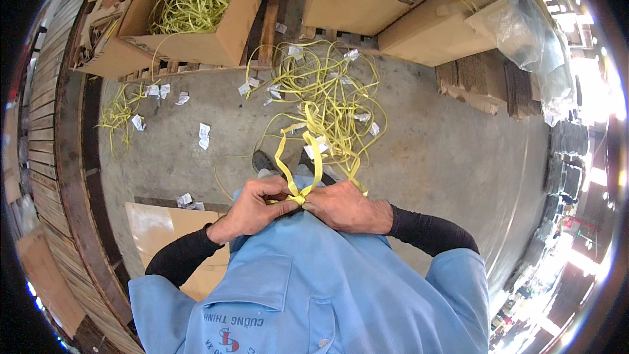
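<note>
Close in front of my body, my left hand (262, 204) and my right hand (345, 206) meet at a flat yellow strap (315, 141). Both hands are closed, pinching the strap where it bunches like a knot between my fingertips. A loop of it stands up above my hands, and a length hangs away past my right hand. Beyond, a loose tangle of the same yellow strapping (341, 85) lies on the floor. Whether the held strap joins that tangle I cannot tell.
A cardboard box (242, 16) full of yellow strapping stands at the far left on a wooden pallet. Large cartons (432, 36) with plastic film (534, 46) stand far right. Paper scraps (204, 136) dot the floor. A cardboard sheet (164, 223) lies near left.
</note>
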{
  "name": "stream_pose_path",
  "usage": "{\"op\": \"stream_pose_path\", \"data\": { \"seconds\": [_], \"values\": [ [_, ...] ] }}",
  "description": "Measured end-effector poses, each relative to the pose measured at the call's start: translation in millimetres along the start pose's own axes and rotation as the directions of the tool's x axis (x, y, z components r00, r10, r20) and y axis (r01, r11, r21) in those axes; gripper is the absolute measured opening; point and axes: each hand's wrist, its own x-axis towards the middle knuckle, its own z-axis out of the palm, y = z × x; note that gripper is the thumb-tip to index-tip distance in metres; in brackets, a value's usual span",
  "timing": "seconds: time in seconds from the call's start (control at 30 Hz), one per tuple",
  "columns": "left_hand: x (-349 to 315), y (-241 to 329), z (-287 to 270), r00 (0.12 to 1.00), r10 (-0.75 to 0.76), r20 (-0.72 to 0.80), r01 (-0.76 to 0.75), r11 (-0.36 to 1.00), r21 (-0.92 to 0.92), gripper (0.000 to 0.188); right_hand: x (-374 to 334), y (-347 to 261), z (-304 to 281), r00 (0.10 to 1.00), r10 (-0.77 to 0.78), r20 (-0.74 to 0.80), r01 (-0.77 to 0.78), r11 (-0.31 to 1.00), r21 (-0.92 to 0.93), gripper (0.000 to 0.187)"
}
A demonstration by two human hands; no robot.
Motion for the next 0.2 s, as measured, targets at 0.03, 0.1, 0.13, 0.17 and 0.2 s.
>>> {"op": "stream_pose_path", "data": {
  "seconds": [0.03,0.1,0.13,0.17,0.2],
  "values": [
    [-1,0,-1,0.999,0.020,-0.026,-0.019,1.000,0.016,0.015,0,1,-2,0.999,0.002,-0.040,-0.002,1.000,0.008,0.019],
    [-4,-3,3,0.996,0.020,-0.086,-0.025,0.998,-0.053,0.014,-5,1,-1,0.992,0.014,-0.125,-0.010,0.999,0.035,0.020],
    [-4,-6,9,0.992,0.002,-0.122,-0.019,0.990,-0.139,0.013,-7,3,0,0.996,0.047,-0.079,-0.044,0.998,0.038,0.022],
    [-3,-8,13,0.988,-0.030,-0.150,-0.005,0.974,-0.226,0.013,-8,7,1,0.996,0.080,-0.033,-0.078,0.996,0.037,0.025],
    [-3,-11,13,0.991,-0.015,-0.134,-0.005,0.989,-0.145,0.016,-9,12,3,0.993,0.117,0.013,-0.117,0.992,0.036,0.027]
  ]
}}
